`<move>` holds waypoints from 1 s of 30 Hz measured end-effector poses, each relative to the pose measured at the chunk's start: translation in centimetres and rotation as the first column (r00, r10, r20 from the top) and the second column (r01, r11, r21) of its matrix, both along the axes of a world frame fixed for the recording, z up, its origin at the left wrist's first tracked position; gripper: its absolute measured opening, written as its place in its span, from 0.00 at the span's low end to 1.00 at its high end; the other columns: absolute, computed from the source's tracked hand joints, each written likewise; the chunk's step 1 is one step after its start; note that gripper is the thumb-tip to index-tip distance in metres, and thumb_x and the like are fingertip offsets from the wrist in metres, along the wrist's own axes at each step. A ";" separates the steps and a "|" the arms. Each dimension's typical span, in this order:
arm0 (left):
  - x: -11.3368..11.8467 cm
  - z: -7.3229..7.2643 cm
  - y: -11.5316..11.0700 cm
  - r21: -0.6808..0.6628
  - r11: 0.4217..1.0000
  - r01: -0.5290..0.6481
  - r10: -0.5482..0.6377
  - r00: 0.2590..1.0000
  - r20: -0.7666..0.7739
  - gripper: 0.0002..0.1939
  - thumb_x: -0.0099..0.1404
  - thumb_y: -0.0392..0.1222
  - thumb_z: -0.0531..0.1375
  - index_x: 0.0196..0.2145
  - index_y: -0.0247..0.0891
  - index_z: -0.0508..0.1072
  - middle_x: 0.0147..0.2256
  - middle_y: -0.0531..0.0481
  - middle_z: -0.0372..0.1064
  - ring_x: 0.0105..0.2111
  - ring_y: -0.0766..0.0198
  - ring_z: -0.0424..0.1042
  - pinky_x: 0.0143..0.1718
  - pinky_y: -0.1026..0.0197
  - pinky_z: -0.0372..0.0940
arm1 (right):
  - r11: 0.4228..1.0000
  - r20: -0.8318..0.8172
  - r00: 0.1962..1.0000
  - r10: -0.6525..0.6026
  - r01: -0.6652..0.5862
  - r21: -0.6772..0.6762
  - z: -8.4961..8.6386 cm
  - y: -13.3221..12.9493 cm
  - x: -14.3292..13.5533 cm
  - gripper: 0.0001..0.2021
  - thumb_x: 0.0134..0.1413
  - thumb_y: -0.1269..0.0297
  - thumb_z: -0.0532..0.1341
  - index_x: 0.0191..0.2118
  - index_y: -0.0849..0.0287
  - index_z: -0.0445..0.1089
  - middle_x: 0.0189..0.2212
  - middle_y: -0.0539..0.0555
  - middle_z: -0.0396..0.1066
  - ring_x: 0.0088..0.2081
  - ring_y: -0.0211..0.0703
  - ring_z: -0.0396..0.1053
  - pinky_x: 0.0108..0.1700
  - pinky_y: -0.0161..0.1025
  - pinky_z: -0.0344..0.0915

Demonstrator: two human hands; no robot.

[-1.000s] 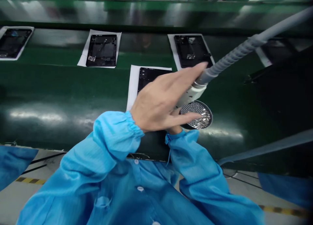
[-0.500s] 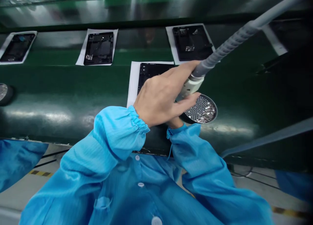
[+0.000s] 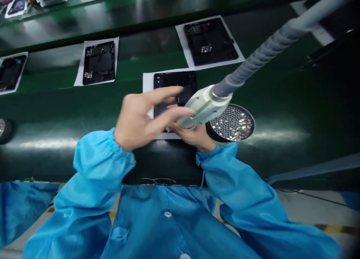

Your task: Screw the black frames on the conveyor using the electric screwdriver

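Note:
My left hand (image 3: 140,118) is slightly blurred, its thumb and fingers apart, left of a pale electric screwdriver (image 3: 204,107) on a thick grey cable. My right hand (image 3: 197,136) is closed around the screwdriver's lower end, which hides part of the fingers; its tip is out of sight. Below the hands lies a black tablet housing (image 3: 171,79) on a white sheet (image 3: 147,85), partly covered by my fingers and the screwdriver. Right beside my right hand is a round perforated dish (image 3: 232,122) with many small shiny screws heaped at its right side.
Further black housings on white sheets lie behind, one at the right (image 3: 209,41), one at the left (image 3: 99,63), another at the far left (image 3: 11,73). A second round dish (image 3: 3,130) is at the left edge. The grey cable (image 3: 258,52) crosses the upper right.
My left hand has come off the screwdriver and moved left, its fingers parting. My right hand, mostly hidden before, now shows under the screwdriver. The view has tilted a little.

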State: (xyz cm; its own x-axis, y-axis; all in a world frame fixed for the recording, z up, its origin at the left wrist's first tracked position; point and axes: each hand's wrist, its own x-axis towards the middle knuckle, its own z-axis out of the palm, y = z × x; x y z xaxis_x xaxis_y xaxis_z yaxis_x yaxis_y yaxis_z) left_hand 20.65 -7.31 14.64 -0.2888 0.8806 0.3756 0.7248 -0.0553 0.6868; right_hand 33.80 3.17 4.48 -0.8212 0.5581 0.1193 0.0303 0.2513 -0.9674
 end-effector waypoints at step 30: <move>-10.2 -9.9 -0.4 -0.067 0.726 -0.684 0.681 0.703 0.204 0.11 0.52 0.44 0.59 0.25 0.41 0.58 0.19 0.59 0.59 0.19 0.70 0.61 0.23 0.68 0.59 | 0.923 -0.220 0.901 -0.374 0.338 -0.185 2.5 3.4 0.8 0.12 0.45 0.59 0.68 0.33 0.60 0.69 0.27 0.52 0.75 0.22 0.37 0.69 0.26 0.38 0.70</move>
State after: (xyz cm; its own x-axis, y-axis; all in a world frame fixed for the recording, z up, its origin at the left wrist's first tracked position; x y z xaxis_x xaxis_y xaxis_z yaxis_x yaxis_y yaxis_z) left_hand 10.44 -7.69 4.72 -0.8783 0.4080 0.2494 0.4146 0.3899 0.8222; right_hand 34.55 6.55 7.02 -0.5187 0.8332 0.1919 -0.1510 0.1316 -0.9797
